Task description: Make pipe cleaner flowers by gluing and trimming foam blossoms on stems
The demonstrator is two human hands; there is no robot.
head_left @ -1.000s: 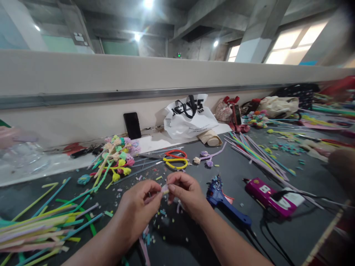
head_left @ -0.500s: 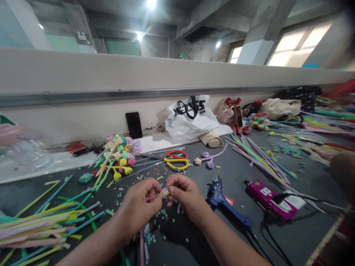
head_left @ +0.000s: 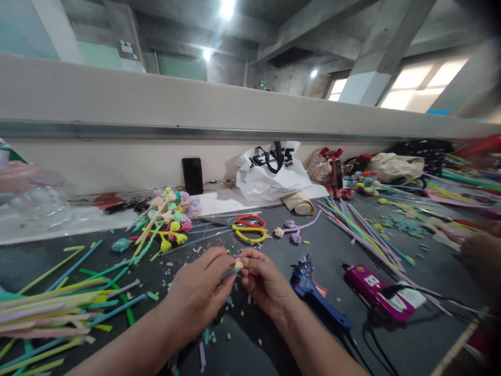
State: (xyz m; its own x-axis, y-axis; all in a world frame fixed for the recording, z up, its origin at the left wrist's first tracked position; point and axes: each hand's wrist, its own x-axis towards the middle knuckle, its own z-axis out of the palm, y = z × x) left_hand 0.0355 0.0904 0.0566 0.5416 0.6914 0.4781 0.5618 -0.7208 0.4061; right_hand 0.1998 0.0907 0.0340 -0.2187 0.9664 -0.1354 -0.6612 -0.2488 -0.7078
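Since the earlier frames the view has tipped down and left a little, and both hands have drawn closer over the near middle of the table. The left hand (head_left: 198,292) and right hand (head_left: 261,279) now meet fingertip to fingertip, both pinched shut on a small pale rolled piece (head_left: 238,265), held just above the surface; before, a longer pinkish strip showed between them.

The dark grey table (head_left: 336,245) is littered with coloured scraps. A heap of foam strips (head_left: 55,313) lies near left, a bunch of finished foam flowers (head_left: 168,219) farther back, yellow and red scissors (head_left: 249,228) beyond the hands. A blue glue gun (head_left: 313,292) lies just right of them, then a magenta power strip (head_left: 378,292). A white bag (head_left: 272,169) and black phone (head_left: 192,176) lean on the far wall, under concrete beams and ceiling lights.
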